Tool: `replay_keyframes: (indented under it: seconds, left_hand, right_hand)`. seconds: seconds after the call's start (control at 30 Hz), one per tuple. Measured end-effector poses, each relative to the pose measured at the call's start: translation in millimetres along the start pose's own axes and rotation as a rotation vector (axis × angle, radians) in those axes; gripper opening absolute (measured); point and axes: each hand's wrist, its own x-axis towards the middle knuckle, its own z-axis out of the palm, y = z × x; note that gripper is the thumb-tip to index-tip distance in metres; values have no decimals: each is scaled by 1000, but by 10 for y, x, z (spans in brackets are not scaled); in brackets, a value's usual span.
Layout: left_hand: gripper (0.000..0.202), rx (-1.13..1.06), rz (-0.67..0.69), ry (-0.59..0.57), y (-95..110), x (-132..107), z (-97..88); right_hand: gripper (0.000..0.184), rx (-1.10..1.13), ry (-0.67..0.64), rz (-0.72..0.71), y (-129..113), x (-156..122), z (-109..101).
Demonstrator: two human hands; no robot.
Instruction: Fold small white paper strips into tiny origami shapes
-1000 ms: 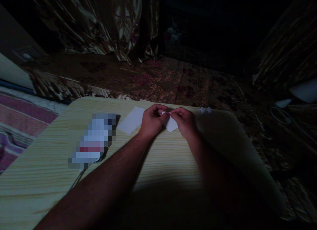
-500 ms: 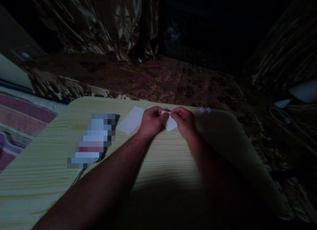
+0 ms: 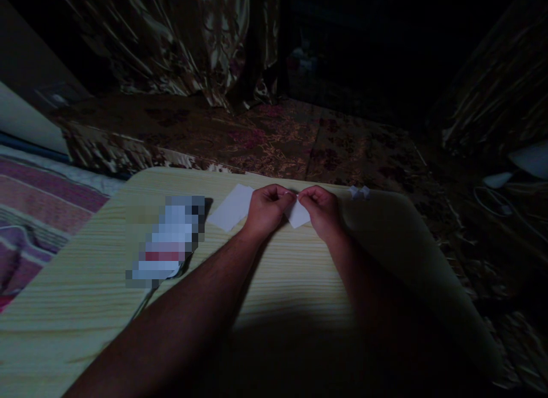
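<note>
Between my two hands is a small piece of white paper (image 3: pixel 297 217), its lower corner pointing toward me. My left hand (image 3: pixel 269 208) pinches its upper left part between thumb and fingers. On the other side my right hand (image 3: pixel 319 209) pinches the paper close to the left thumb, so the fingertips nearly meet. The hands cover much of the upper part, and any fold there is hidden. A larger white sheet of paper (image 3: pixel 232 208) lies flat just left of my left hand. Beyond my right hand sits a small folded white paper piece (image 3: pixel 358 192).
The pale wooden table (image 3: pixel 295 278) has rounded corners. On its left lies a blurred-out device (image 3: pixel 166 238) with a cable (image 3: pixel 145 304). A patterned covered ledge (image 3: pixel 257 138) and curtains (image 3: pixel 205 44) stand behind. Striped bedding (image 3: pixel 38 198) is at left, a white lamp-like object (image 3: pixel 499 180) at right.
The whole view has shifted slightly, so things appear a little further right. Both hands keep their pinch on the small paper, whose upper edge is now more covered by the fingers.
</note>
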Motion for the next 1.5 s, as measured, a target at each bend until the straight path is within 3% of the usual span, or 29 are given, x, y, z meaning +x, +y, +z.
replay_keyframes:
  seconds: [0.37,0.9,1.23,1.5]
  left_hand:
    - [14,-63,0,34,-3,24,-12]
    - [27,65,-19,74,-48,25,-16]
    - [23,-23,-23,-2,-19,42,2]
    - [34,39,-46,-2,-9,36,-7]
  right_hand:
    - [17,11,26,-23,15,5,5]
    - [17,-43,91,-13,14,14,-7]
    - [12,46,99,33,39,35,-20]
    - [16,74,127,72,59,54,-30]
